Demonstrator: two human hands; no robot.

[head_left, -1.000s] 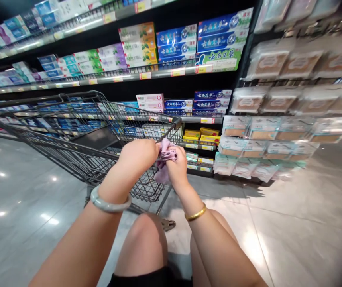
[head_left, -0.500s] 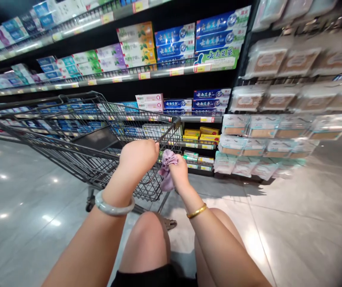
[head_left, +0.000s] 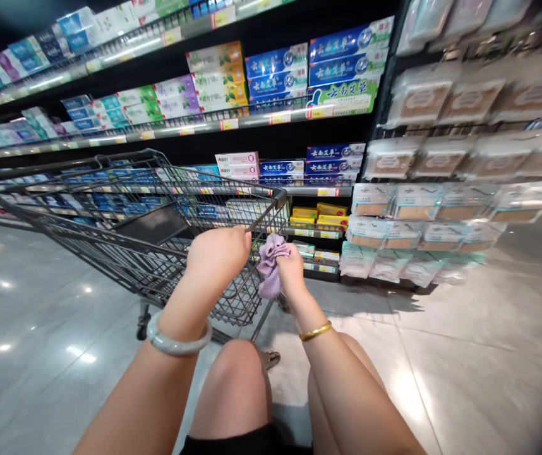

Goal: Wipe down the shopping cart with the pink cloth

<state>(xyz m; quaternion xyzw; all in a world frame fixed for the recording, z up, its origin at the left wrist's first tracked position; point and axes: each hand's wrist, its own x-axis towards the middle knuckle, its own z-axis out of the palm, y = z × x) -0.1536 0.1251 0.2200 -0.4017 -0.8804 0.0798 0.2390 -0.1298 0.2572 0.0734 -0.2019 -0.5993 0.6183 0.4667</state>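
My left hand (head_left: 218, 253) is closed in a fist over the near front corner of a grey wire shopping cart (head_left: 157, 248), its fingers wrapped round the rim and mostly hidden from me. A crumpled light-purple cloth (head_left: 270, 278) is pinched in my right hand (head_left: 291, 266), just off the cart's front end. Part of the cloth bunches above the fingers and the rest hangs down. A dark flat panel (head_left: 152, 224) lies inside the cart basket.
Behind the cart runs a shelf with toothpaste boxes (head_left: 278, 79) in rows. Packaged goods hang on hooks (head_left: 417, 202) to the right. A cart wheel (head_left: 142, 325) rests on the shiny tiled floor (head_left: 62, 379). My knees (head_left: 240, 379) are bent below my arms.
My right hand and the purple cloth have shifted slightly right and away from my left hand. The left hand stays at the cart's corner.
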